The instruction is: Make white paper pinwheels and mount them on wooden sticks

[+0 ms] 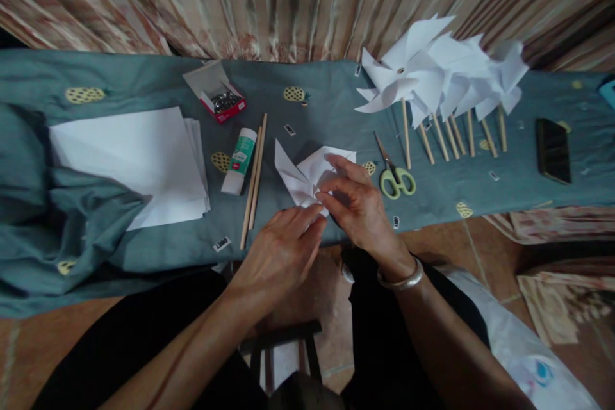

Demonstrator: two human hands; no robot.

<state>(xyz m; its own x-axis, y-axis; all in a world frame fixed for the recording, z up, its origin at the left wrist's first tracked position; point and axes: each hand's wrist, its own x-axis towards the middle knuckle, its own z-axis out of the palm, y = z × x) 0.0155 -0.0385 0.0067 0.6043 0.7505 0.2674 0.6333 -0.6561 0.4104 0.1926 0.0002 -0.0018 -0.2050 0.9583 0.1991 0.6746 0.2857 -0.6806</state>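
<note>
A white paper pinwheel (314, 166), with its blades partly folded in, lies near the front edge of the cloth-covered table. My left hand (291, 237) grips its near edge, fingers bent around the paper. At the pinwheel's centre, my right hand (358, 205) pinches the gathered paper between thumb and fingers. Whether a pin is between those fingertips is too small to make out. Left of the paper lie two wooden sticks (254, 182) and a glue stick (240, 161). Green-handled scissors (396, 180) rest just right of my right hand.
An open box of metal pins (223, 101) stands behind the glue stick. A stack of white paper (129, 160) lies at left, partly under bunched cloth (81, 218). Several finished pinwheels (432, 70) on sticks lie at back right, with a phone (553, 150) beyond them.
</note>
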